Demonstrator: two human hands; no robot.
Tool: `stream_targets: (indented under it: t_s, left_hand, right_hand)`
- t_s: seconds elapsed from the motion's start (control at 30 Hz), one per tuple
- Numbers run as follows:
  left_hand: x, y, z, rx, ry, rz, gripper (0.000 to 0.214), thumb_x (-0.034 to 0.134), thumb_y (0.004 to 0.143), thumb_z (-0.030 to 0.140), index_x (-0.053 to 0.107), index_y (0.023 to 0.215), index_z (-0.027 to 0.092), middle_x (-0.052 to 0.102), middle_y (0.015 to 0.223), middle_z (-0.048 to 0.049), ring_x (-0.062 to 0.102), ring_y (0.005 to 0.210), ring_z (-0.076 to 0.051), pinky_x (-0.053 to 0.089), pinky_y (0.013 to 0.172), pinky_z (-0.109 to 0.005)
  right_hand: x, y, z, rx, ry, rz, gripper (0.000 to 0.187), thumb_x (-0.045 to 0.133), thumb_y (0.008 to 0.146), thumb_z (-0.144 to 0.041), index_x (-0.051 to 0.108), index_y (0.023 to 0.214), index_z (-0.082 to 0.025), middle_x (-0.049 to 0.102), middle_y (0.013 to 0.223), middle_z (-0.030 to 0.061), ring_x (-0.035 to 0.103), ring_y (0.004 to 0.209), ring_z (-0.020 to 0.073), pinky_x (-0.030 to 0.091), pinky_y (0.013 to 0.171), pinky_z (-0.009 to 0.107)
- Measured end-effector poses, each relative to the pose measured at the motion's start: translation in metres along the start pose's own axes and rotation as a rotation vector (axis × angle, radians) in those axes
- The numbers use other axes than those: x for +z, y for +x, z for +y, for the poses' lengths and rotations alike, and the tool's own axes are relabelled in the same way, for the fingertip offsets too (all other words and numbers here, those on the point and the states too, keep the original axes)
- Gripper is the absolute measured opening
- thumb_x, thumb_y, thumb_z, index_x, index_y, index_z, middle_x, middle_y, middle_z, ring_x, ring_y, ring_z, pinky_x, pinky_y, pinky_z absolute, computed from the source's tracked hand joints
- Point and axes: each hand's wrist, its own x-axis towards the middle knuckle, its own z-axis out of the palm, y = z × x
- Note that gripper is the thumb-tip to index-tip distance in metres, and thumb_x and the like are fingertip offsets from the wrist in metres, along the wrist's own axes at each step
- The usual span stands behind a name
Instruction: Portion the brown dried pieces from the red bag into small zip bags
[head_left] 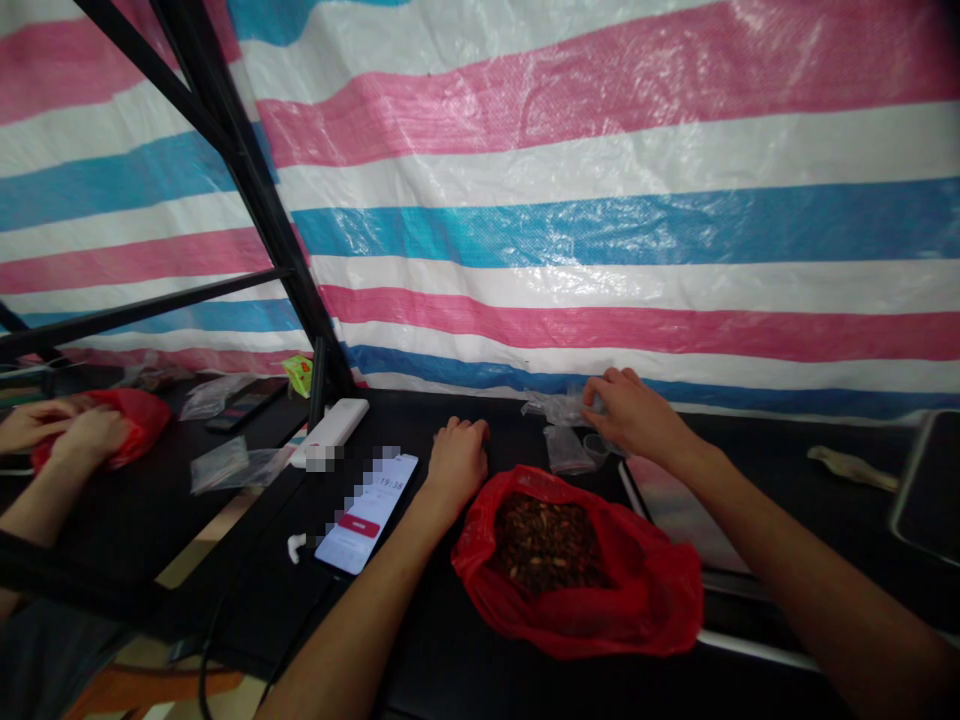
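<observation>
- Right grip (634,418) is at 1 o'clock from the red bag (645,605), fingers curled over by the little clear bags (568,450). Honestly can't tell if they're pinched together on one.
- Left grip (459,460) sits at 10 o'clock from it, fingers bent down at the counter (446,645); can't tell if anything's under them.
- Red bag's lying mouth-open at 5 o'clock in the view, loaded with brown dried bits (551,540).
- Lit-up phone (367,515) at 9 o'clock from the bag, white earbud (296,547) just past it.
- Someone else's hands (105,435), far 9 o'clock, are on another red plastic bag (146,425).
</observation>
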Motion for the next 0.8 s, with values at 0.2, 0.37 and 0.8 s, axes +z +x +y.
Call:
stream_targets:
  t_s: [0.2,0.37,0.8]
  left_hand:
    - [0.003,0.007,-0.002,-0.043,-0.372,0.209,0.026,0.053,0.086,0.007,0.070,0.102,0.019,0.073,0.090,-0.0080,0.066,0.087,-0.023,0.047,0.078,-0.032]
    - [0.003,0.014,0.010,-0.071,-1.133,0.302,0.019,0.066,0.082,0.019,0.063,0.100,0.018,0.067,0.076,0.0011,0.061,0.059,-0.012,0.046,0.058,-0.023]
    - [0.009,0.007,0.032,0.061,-1.562,-0.064,0.045,0.086,0.073,0.039,0.053,0.097,0.019,0.068,0.074,0.0029,0.065,0.063,-0.011,0.052,0.068,-0.025]
  right_hand:
    - [-0.006,-0.002,-0.008,-0.003,0.012,0.016,0.031,0.064,0.092,-0.041,0.071,0.112,-0.018,0.066,0.110,0.0176,0.058,0.111,0.0365,0.045,0.094,0.044]
    - [-0.025,-0.004,-0.038,-0.025,0.301,-0.066,0.035,0.052,0.098,-0.049,0.074,0.100,-0.022,0.073,0.096,0.0091,0.066,0.083,0.0249,0.045,0.072,0.034]
    - [-0.009,-0.011,-0.064,-0.084,0.599,-0.259,0.025,0.057,0.089,-0.035,0.078,0.086,-0.022,0.077,0.083,0.0042,0.069,0.073,0.0213,0.046,0.068,0.031]
